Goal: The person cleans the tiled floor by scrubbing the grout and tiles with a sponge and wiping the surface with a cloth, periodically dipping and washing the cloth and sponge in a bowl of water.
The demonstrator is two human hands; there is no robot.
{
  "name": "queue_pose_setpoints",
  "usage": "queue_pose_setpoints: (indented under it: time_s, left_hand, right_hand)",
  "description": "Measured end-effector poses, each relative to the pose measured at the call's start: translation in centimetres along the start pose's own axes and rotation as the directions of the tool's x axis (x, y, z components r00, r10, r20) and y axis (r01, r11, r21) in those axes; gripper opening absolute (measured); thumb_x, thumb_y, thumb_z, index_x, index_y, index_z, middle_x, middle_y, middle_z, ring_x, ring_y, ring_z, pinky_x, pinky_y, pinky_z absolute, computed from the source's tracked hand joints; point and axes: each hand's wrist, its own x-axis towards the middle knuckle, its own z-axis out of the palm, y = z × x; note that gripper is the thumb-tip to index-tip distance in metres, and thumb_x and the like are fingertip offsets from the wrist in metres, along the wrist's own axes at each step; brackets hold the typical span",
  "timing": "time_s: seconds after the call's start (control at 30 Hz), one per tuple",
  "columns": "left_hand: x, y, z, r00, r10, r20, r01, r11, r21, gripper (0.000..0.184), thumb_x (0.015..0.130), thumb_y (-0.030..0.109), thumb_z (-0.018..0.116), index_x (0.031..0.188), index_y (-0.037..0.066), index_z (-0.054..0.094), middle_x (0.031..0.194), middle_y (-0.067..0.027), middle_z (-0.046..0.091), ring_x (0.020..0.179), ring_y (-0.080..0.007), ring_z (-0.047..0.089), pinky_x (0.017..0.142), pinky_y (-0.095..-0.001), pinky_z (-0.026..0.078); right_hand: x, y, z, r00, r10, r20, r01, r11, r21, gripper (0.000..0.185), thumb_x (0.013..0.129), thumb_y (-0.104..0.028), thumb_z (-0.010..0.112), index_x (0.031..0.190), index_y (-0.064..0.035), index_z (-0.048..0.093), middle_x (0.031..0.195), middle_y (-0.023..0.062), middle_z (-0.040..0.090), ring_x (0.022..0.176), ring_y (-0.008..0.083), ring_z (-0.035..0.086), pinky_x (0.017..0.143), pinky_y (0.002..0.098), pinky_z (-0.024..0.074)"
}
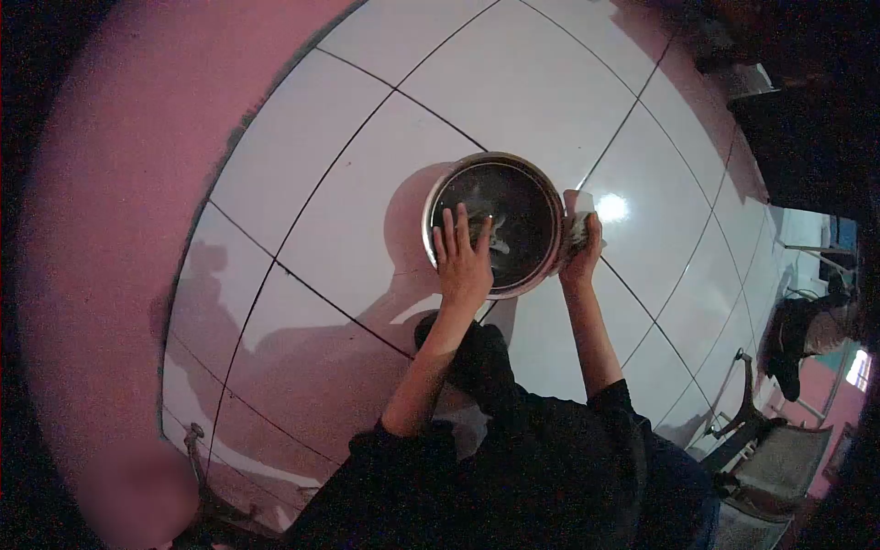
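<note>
A round metal pot (429,229) with a shiny rim and a dark inside rests on the white tiled floor in front of me. My left hand (465,268) lies over its near left part, fingers stretched and apart, and seems to touch the dark surface. Beside those fingertips are pale grey smears or a crumpled bit (500,245); I cannot tell which. Against the pot's right outer side, my right hand (584,255) is closed around a greyish-white crumpled wad (577,231), perhaps a cloth or scrubber. My palm hides part of the wad.
A dark shoe or foot (486,353) is close to the pot's near edge. A pink wall (119,183) runs along the left. Chairs with metal legs (779,458) stand at lower right, near another person's dark-clad leg (784,357). Glare marks the tiles right of the pot.
</note>
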Motion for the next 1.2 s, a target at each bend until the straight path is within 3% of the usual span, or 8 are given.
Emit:
queue_pose_setpoints:
  time_s: [0.1,0.27,0.67,0.87,0.93,0.97,1.07,1.2]
  left_hand:
    - [-0.3,-1.5,-1.0,0.993,-0.106,-0.053,0.103,0.993,-0.057,0.047,0.088,0.012,0.052,0.134,0.007,0.043,0.148,-0.0233,0.017,0.138,-0.043,0.011,0.111,-0.0535,0.014]
    - [-1.2,-2.8,-1.8,0.983,-0.17,-0.066,0.17,0.985,-0.012,0.049,0.079,0.016,0.062,0.126,0.006,0.05,0.13,-0.0193,0.039,0.122,-0.0348,0.038,0.099,-0.049,0.031]
    - [-1.3,-3.1,-0.8,0.999,-0.041,-0.009,0.042,0.997,0.067,0.014,0.081,0.018,0.061,0.091,0.008,0.062,0.093,-0.0059,0.061,0.095,-0.0253,0.053,0.082,-0.0415,0.039]
    - [0.2,-2.1,-2.1,0.911,-0.316,-0.264,0.172,0.874,-0.454,0.022,0.091,0.022,0.051,0.091,0.002,0.06,0.094,-0.0149,0.061,0.092,-0.033,0.057,0.081,-0.0371,0.042]
    - [0.7,-1.6,-3.5,0.837,-0.538,0.099,0.382,0.446,-0.81,0.025,0.091,0.022,0.05,0.099,0.0,0.058,0.096,-0.0162,0.061,0.089,-0.0316,0.059,0.079,-0.0354,0.043]
    - [0.9,-1.8,-3.8,0.837,-0.537,0.099,0.383,0.447,-0.809,0.025,0.091,0.022,0.05,0.099,0.0,0.058,0.096,-0.0162,0.061,0.089,-0.0316,0.059,0.079,-0.0354,0.043]
    - [1.8,-2.5,-4.1,0.741,-0.434,0.512,0.282,-0.491,-0.824,0.023,0.084,0.022,0.057,0.099,0.004,0.061,0.103,-0.0096,0.061,0.093,-0.0219,0.058,0.082,-0.0329,0.042]
    - [2.1,-3.0,-4.7,0.811,-0.315,0.492,0.175,-0.673,-0.719,0.045,0.082,0.025,0.057,0.12,0.001,0.051,0.117,-0.009,0.056,0.108,-0.0241,0.052,0.094,-0.0387,0.039]
  right_hand:
    - [-0.9,1.6,1.0,0.997,0.037,-0.064,-0.042,0.996,-0.085,0.029,0.089,-0.03,0.059,0.101,-0.0049,0.049,0.088,0.007,0.056,0.078,0.0162,0.058,0.071,0.0281,0.0493]
    - [-2.6,2.2,2.6,0.998,0.053,0.037,-0.046,0.984,-0.174,0.025,0.088,-0.029,0.06,0.094,-0.007,0.049,0.08,0.0032,0.053,0.074,0.0135,0.055,0.068,0.0286,0.0477]
    - [-2.3,2.6,2.3,0.997,0.049,0.056,-0.039,0.984,-0.172,0.024,0.088,-0.028,0.061,0.094,-0.0071,0.051,0.083,0.0036,0.056,0.075,0.0133,0.056,0.069,0.0266,0.0474]
    - [-2.5,2.5,2.8,0.999,0.052,0.016,-0.048,0.982,-0.185,0.027,0.087,-0.032,0.062,0.092,-0.008,0.051,0.083,0.0026,0.054,0.075,0.0125,0.054,0.069,0.0274,0.0465]
    - [-2.5,2.5,2.6,0.998,0.065,0.007,-0.063,0.982,-0.179,0.028,0.087,-0.033,0.061,0.093,-0.0079,0.051,0.083,0.0026,0.054,0.075,0.0125,0.054,0.069,0.0278,0.0465]
    - [-2.5,2.6,2.5,0.997,0.079,0.002,-0.078,0.981,-0.176,0.028,0.087,-0.033,0.061,0.093,-0.0078,0.051,0.083,0.0025,0.054,0.076,0.0126,0.053,0.07,0.0283,0.0465]
    - [-2.6,2.5,2.8,0.996,0.083,0.015,-0.079,0.982,-0.171,0.027,0.088,-0.032,0.06,0.095,-0.0075,0.051,0.084,0.0027,0.054,0.077,0.0129,0.054,0.071,0.0283,0.0467]
    - [-2.7,2.2,3.1,0.996,0.089,-0.002,-0.089,0.987,-0.13,0.025,0.088,-0.03,0.059,0.095,-0.0074,0.051,0.085,0.003,0.054,0.078,0.0133,0.055,0.07,0.0283,0.047]
